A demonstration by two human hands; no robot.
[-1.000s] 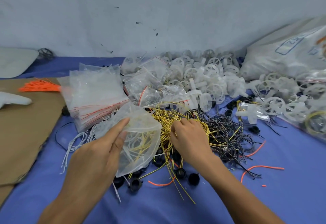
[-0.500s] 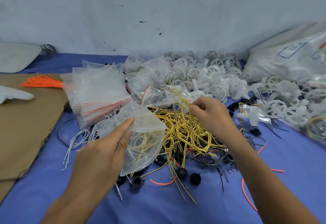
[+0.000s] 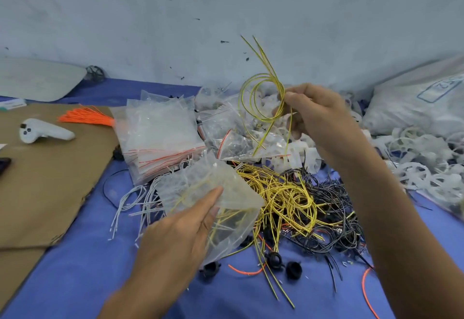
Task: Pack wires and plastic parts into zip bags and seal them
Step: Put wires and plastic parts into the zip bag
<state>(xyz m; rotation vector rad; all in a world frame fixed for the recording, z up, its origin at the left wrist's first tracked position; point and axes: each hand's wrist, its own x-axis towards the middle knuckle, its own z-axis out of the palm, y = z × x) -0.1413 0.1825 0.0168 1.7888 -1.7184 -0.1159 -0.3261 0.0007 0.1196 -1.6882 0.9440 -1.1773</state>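
My left hand (image 3: 183,228) holds a clear zip bag (image 3: 231,193) with yellow wires inside, thumb on top of the plastic, low in the middle. My right hand (image 3: 313,115) is raised above the pile and pinches a few looped yellow wires (image 3: 253,98) whose ends stick up and hang down. Under it lies a tangled heap of yellow wires (image 3: 283,193) beside black wires (image 3: 331,208). White plastic wheel parts (image 3: 421,158) are heaped at the right. Black round plastic parts (image 3: 276,259) lie on the blue cloth near the bag.
A stack of empty zip bags (image 3: 160,138) with red strips lies left of centre, filled bags (image 3: 233,140) behind. White wires (image 3: 133,200), orange wires (image 3: 85,118), a white controller (image 3: 42,133) on brown cardboard (image 3: 50,180), a big white sack (image 3: 421,103) at right.
My right hand has risen from the yellow heap, lifting a few looped yellow wires clear of it. My left hand keeps the bag in about the same place.
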